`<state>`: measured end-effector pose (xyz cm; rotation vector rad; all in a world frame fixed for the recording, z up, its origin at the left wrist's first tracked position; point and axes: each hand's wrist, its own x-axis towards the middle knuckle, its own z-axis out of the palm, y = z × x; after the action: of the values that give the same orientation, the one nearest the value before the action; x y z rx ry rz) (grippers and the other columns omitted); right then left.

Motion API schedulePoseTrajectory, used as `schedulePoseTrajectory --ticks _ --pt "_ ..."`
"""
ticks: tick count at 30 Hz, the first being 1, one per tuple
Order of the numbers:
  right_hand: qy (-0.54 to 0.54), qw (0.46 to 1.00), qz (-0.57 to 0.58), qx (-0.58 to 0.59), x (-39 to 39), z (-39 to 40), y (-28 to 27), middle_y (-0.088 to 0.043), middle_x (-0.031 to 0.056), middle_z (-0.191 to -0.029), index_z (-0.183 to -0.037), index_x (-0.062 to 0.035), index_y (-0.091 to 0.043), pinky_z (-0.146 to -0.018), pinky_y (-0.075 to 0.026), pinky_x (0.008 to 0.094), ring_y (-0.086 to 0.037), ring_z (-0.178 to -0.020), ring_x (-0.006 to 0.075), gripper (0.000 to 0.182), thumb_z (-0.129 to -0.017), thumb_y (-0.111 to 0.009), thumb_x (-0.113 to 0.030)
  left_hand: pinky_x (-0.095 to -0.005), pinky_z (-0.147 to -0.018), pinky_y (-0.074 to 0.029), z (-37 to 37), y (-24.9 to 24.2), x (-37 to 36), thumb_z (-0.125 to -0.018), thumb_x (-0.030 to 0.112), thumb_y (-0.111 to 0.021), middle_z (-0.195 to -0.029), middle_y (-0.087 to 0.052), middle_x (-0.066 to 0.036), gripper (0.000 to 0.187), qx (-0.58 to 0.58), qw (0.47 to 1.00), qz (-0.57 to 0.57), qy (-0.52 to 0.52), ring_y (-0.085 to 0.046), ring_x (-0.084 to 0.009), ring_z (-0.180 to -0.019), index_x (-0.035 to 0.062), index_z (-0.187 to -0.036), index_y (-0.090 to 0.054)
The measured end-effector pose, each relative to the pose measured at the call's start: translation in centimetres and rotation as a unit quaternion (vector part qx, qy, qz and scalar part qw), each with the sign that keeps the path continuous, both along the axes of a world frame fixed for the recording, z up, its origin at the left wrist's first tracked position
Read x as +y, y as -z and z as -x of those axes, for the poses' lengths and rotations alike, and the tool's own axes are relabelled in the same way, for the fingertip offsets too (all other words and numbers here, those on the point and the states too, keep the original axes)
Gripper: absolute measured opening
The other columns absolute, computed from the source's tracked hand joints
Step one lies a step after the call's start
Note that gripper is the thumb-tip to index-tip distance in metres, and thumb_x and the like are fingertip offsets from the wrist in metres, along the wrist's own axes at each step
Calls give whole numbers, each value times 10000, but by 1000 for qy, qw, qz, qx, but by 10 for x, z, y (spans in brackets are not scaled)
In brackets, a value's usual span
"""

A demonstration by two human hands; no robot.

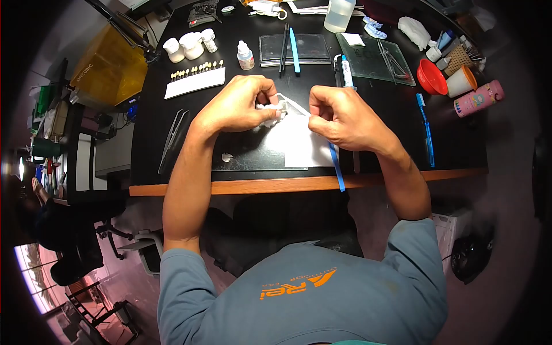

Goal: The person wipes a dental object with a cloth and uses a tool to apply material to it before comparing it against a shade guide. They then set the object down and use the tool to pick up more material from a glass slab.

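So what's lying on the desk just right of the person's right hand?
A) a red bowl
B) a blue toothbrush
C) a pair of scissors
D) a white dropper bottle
B: the blue toothbrush lies lengthwise on the black desk just right of the right hand, while the red bowl and the dropper bottle sit farther back.

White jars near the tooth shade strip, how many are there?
3: white jars cluster at the table's far left, above the shade strip: one leftmost, one larger middle, one smaller right. More may be hidden.
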<state>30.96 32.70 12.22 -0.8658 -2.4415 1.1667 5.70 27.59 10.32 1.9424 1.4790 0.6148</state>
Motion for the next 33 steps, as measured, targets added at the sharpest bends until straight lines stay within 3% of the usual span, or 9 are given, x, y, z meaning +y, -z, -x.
schedulePoseTrajectory --ticks 2,5,10,13,19,25,28,31,33 --pt "-7 999 3 41 3 -2 2 -631 114 -662 -814 18 -612 -598 -507 356 -623 -608 197 160 -820 -698 -118 -246 -657 -506 0 4 2 -891 88 -805 -814 -716 -43 178 -77 996 34 -21 -668 -95 -720 0 -972 -673" --pt "-8 996 5 86 4 -2 6 -612 67 -646 -848 15 -613 -574 -483 323 -588 -595 144 124 -827 -687 -82 -233 -683 -521 5 13 7 -916 72 -780 -840 -726 -42 168 -185 980 61 -32 -670 -76 -745 -6 -1003 -659" --pt "7 992 3 129 3 2 11 -610 34 -632 -879 9 -621 -547 -462 289 -571 -572 102 95 -840 -677 -58 -229 -708 -538 4 -3 3 -916 61 -785 -898 -751 -59 239 -260 958 109 -60 -695 -76 -790 -25 -1108 -673" --pt "23 991 -4 134 3 4 12 -628 39 -617 -888 6 -629 -538 -461 292 -582 -552 106 100 -845 -680 -69 -237 -731 -553 6 1 5 -916 66 -791 -930 -763 -74 285 -265 957 112 -46 -709 -91 -810 -33 -1161 -683" --pt "17 989 -44 137 6 4 17 -631 74 -587 -909 -2 -640 -526 -451 301 -582 -515 127 139 -826 -683 -104 -240 -711 -550 2 1 4 -907 88 -798 -904 -767 -70 237 -281 956 72 -42 -690 -73 -786 -42 -1102 -761" --pt "40 989 -55 135 3 7 17 -620 72 -568 -899 -6 -635 -518 -446 312 -564 -498 134 140 -818 -681 -110 -217 -624 -516 -5 11 9 -908 108 -803 -787 -762 -42 127 -235 967 -65 -78 -681 -58 -713 -13 -944 -816" --pt "78 984 -57 151 2 10 21 -606 65 -552 -883 -7 -625 -513 -449 316 -570 -491 135 131 -818 -678 -109 -217 -573 -497 -23 10 6 -902 138 -813 -752 -771 -56 146 -211 958 -144 -128 -671 -48 -659 -4 -935 -822" --pt "87 986 -42 137 3 9 19 -603 -10 -607 -905 0 -607 -518 -422 232 -551 -563 33 64 -880 -659 -26 -219 -540 -483 -34 17 8 -891 157 -824 -735 -776 -66 159 -186 945 -194 -185 -661 -41 -618 7 -942 -827" --pt "96 986 -43 133 2 9 16 -605 -11 -611 -899 0 -607 -516 -420 230 -551 -561 31 62 -878 -660 -24 -207 -575 -499 -35 15 6 -915 119 -812 -801 -779 -55 155 -138 952 -191 -195 -674 -54 -683 -15 -992 -817"
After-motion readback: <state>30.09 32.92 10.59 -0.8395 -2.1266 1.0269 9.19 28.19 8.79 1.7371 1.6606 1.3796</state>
